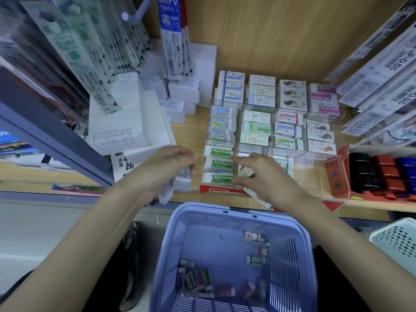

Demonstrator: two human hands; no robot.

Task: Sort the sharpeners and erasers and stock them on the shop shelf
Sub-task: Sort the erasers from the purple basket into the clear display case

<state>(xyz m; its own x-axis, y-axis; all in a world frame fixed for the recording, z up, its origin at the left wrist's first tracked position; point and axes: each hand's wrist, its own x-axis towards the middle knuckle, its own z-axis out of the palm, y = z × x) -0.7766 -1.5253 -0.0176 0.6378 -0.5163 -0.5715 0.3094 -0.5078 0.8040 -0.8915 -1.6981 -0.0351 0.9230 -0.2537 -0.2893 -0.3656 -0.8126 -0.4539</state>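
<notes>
Stocking step, erasers. Right hand [263, 174] pinches a pale eraser [246, 171] over a front-row compartment of the clear display case [315, 158], just beside the green "Hard Eraser" stack [221, 151]. Left hand [167, 164] grips a few spare wrapped erasers [183, 176] at the case's left edge. Next, likely: drop it flat into the matching slot, then feed from the left hand. More loose erasers [195, 280] lie in the purple basket [202, 207] below the wooden shelf [191, 122]. Other text: pink "Hard Eraser" [326, 108], "BRFV" refill pack [170, 30], "JF-0.5" packs [398, 61].
</notes>
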